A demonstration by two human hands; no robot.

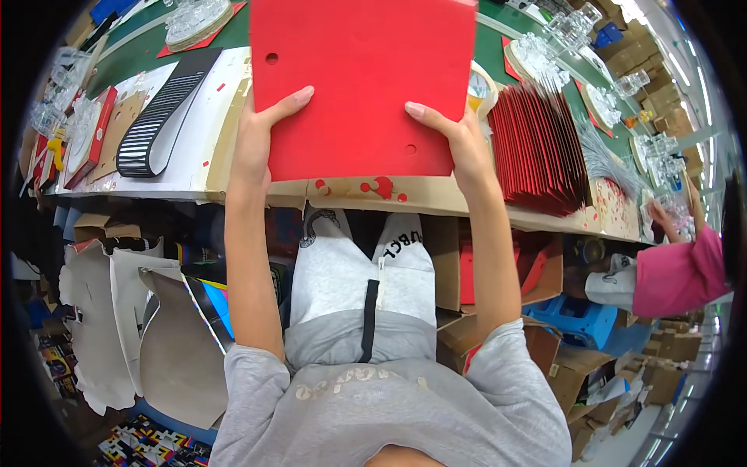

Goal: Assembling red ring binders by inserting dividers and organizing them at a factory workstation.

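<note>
The red foam sheet (pixel 362 78) is held up flat between both hands over the near edge of the tabletop (pixel 194 167). The left hand (pixel 261 136) clasps its lower left edge, thumb lying across the red face; the right hand (pixel 455 136) clasps the lower right edge the same way. Two small round holes show in the sheet. A fanned stack of red sheets (pixel 541 152) stands just right of the right hand, and a black-and-white ribbed strip (pixel 159 117) lies to the left.

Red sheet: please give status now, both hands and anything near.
Left hand and right hand both grip the red sheet by its lower corners. Sheet held over the cardboard-covered bench. Red folder stack beside right hand, apart.
</note>
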